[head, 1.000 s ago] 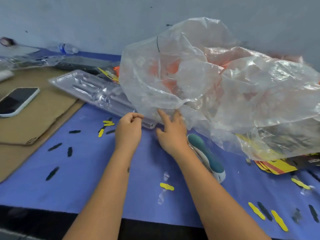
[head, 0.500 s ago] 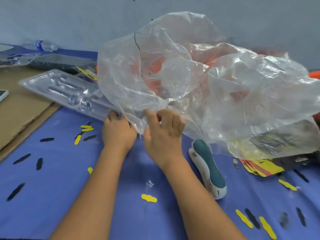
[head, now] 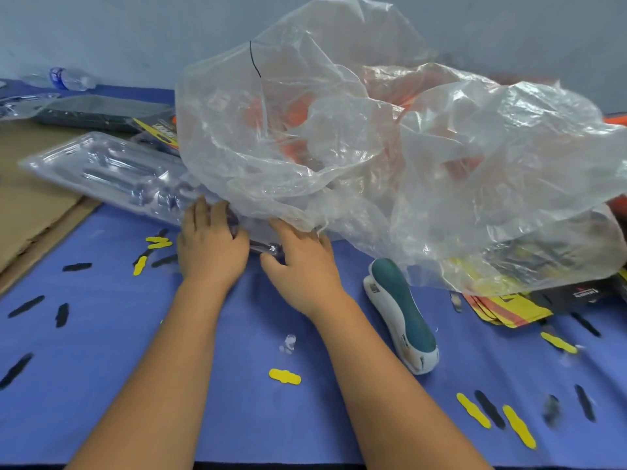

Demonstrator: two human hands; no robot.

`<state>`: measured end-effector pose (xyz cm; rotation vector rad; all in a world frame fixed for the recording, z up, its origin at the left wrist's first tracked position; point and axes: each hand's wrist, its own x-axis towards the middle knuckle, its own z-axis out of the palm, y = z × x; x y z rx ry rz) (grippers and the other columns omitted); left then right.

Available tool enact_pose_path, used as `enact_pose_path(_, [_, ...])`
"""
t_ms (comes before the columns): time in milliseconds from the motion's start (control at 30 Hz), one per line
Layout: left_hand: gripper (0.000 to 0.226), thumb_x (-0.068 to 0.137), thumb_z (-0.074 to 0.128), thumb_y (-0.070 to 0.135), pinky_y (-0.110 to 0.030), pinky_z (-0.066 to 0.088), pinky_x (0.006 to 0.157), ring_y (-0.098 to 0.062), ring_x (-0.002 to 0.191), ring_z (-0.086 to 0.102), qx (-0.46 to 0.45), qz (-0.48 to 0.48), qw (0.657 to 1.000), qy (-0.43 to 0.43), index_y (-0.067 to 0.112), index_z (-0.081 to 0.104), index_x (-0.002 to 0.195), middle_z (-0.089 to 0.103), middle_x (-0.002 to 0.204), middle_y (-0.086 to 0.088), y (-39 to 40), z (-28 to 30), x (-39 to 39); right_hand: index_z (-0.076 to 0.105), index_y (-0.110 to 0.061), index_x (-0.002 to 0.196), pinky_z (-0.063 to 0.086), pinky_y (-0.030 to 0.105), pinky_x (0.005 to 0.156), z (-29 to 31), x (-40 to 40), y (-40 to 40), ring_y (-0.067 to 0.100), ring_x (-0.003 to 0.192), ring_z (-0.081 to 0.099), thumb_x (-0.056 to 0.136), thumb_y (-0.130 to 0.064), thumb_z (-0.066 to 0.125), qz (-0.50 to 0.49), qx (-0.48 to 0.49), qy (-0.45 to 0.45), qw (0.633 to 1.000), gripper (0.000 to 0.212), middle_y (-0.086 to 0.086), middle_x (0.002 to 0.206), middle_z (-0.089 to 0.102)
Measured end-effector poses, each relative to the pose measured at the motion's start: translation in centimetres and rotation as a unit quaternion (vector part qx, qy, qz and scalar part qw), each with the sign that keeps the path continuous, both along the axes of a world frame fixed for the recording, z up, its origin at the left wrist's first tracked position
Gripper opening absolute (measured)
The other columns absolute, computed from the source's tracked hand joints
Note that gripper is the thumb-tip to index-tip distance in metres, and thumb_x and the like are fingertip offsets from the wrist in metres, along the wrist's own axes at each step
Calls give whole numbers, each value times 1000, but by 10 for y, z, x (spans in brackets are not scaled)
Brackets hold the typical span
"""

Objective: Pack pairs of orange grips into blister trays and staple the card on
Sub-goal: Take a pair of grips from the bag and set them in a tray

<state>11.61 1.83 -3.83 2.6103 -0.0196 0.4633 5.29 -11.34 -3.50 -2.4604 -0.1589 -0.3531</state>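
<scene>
Hands first: my left hand (head: 212, 247) lies on the near end of the clear blister tray (head: 101, 171), fingers straight and reaching up over its edge, pressing rather than gripping. My right hand (head: 298, 262) sits just beside it, its thumb against the tray's near corner and its fingers running under the hem of the big clear plastic bag (head: 390, 171); they are hidden there, so I cannot tell whether they pinch anything. The tray slants from far left toward my hands on the blue table cover (head: 237, 385), its right end covered by the bag. Orange grips (head: 298, 113) show blurred through the bag's film. A white and teal stapler (head: 402, 317) lies to the right of my right forearm, apart from it. Yellow and black cards (head: 502, 307) are stacked at the right, partly under the bag. Small yellow and black cut-outs (head: 285, 376) are scattered over the cover, and brown cardboard (head: 30, 205) lies at the far left.
</scene>
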Motion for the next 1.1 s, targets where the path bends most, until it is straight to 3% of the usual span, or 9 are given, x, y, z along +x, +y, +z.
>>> enact_pose_path(67, [52,94,48,25,-55,9,115,-27,147,14,24,2,999,35,17,37,144,19,160,-11,0,-3,2,37,-32,142,19,36,113,-4,3,0,22,131,36,92,-34,52,11,-30,8,999,52,-5,138,52])
enact_pose_path(200, [49,91,50,24,-53,28,108,-36,138,27,30,-9,999,25,16,43,140,24,158,-12,6,-1,3,48,-27,130,18,37,109,-7,5,1,24,123,43,93,-38,51,-2,-75,17,997,39,-3,125,59])
enact_pose_path(333, [49,92,50,28,-48,25,107,-32,137,25,30,4,999,38,22,42,139,17,162,0,4,0,4,49,-28,129,14,39,112,-8,4,2,23,120,45,93,-39,49,-14,-101,16,995,37,-4,119,61])
enact_pose_path(467, [43,88,50,38,-45,30,97,-33,124,35,88,-8,996,22,25,50,128,39,148,0,8,3,3,47,-28,133,16,41,114,-7,4,0,23,125,44,94,-38,49,-33,-93,7,995,41,-3,126,60])
enact_pose_path(633, [32,80,57,47,-39,25,84,-32,105,42,110,-3,991,-75,22,75,85,59,102,-7,10,5,-4,14,-33,155,18,41,118,1,5,-6,18,143,26,97,-34,50,-60,125,-3,990,69,-5,157,32])
enact_pose_path(767, [29,75,63,50,-34,35,81,-24,89,51,18,-142,986,-85,22,68,68,61,77,5,16,6,-9,17,-34,155,4,44,122,-1,4,-8,-7,133,1,96,-35,52,-59,137,10,989,69,-9,160,25])
enact_pose_path(900, [38,67,78,53,-31,40,66,-17,74,51,16,-206,976,-70,23,56,61,54,67,9,14,12,-10,29,-41,150,17,41,121,-2,3,-12,9,145,9,91,-32,59,-52,262,15,964,67,-16,153,33])
enact_pose_path(1000, [46,64,70,63,-28,30,57,-15,71,48,63,-186,978,-70,25,45,56,49,65,9,8,13,-12,35,-42,147,27,38,118,-1,2,-14,9,144,23,92,-29,58,-43,326,25,944,61,-22,149,37])
enact_pose_path(1100, [54,65,60,71,-25,26,50,-11,64,48,79,-167,980,-73,20,47,52,49,59,9,4,11,-16,43,-39,143,32,34,116,0,3,-15,4,138,35,94,-26,57,-54,353,19,934,53,-23,144,42])
